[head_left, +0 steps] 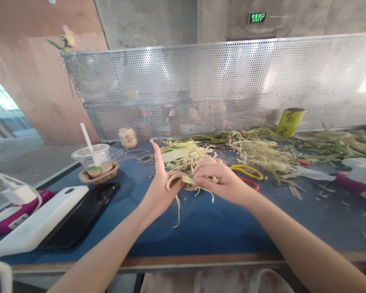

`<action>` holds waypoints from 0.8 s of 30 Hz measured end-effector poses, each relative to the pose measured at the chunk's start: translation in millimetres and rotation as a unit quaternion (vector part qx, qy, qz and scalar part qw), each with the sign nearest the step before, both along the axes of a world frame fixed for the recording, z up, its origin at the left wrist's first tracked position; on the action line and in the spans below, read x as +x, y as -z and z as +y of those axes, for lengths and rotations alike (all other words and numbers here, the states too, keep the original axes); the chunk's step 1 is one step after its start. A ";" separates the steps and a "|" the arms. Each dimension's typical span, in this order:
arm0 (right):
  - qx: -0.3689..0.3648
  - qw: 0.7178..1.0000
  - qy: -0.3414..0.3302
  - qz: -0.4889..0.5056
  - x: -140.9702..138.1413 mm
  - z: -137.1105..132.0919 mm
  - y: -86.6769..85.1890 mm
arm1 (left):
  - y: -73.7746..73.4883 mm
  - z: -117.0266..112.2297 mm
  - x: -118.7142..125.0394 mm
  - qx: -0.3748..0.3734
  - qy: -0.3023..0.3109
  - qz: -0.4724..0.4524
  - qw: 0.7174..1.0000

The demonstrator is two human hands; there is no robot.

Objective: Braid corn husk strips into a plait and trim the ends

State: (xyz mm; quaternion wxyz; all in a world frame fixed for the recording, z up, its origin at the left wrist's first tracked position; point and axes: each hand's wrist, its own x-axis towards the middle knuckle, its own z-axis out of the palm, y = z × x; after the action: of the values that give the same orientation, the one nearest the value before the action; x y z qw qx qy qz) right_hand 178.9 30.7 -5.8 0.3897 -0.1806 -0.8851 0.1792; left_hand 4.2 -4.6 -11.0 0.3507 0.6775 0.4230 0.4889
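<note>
Over the near middle of the table, my left hand [162, 185] has its thumb stretched up and its other fingers curled behind a small bundle of pale plant strips [189, 181]. My right hand [215, 175] pinches a strip at the bundle's right side, thumb and fingertips pressed together. Loose strip ends hang below both hands. Partly hidden behind them lies a pile of pale green leaf strips [183, 152]. To the right of my right hand rest a yellow loop [247, 171] and an orange loop [250, 183], which look like tool handles.
A plastic cup with a straw [90, 152], a black phone [79, 215] and a white power bank [41, 219] occupy the left. Purple power strips [356, 187] lie at both sides. Shredded leaves [332, 142] and a yellow tube [290, 122] stand before the perforated metal screen [201, 81].
</note>
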 end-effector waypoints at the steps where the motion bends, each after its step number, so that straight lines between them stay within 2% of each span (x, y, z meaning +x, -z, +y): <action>1: 0.007 1.000 0.012 -0.010 0.5 0.4 0.0 | -0.6 0.1 -0.8 0.004 -0.010 0.005 1.000; 6: 0.011 0.994 0.096 -0.044 0.2 0.8 1.7 | -1.3 0.2 -3.7 0.004 -0.044 0.018 0.999; 12: 0.035 0.989 0.140 -0.032 -0.6 1.9 4.3 | 0.9 2.1 -5.3 -0.004 -0.054 -0.010 0.998; 18: 0.030 0.989 0.142 -0.040 -2.1 2.6 4.9 | 3.4 3.2 -6.2 -0.020 -0.036 0.008 0.999; 24: 0.066 0.988 0.142 -0.016 -3.2 4.4 6.6 | -2.5 1.3 -3.3 -0.061 -0.033 -0.004 0.998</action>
State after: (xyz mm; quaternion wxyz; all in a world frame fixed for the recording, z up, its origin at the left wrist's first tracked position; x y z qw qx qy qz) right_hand 175.6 35.1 -12.5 0.4081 -0.2809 -0.8665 0.0609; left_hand 0.9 -3.3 -8.5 0.3767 0.6385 0.4724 0.4767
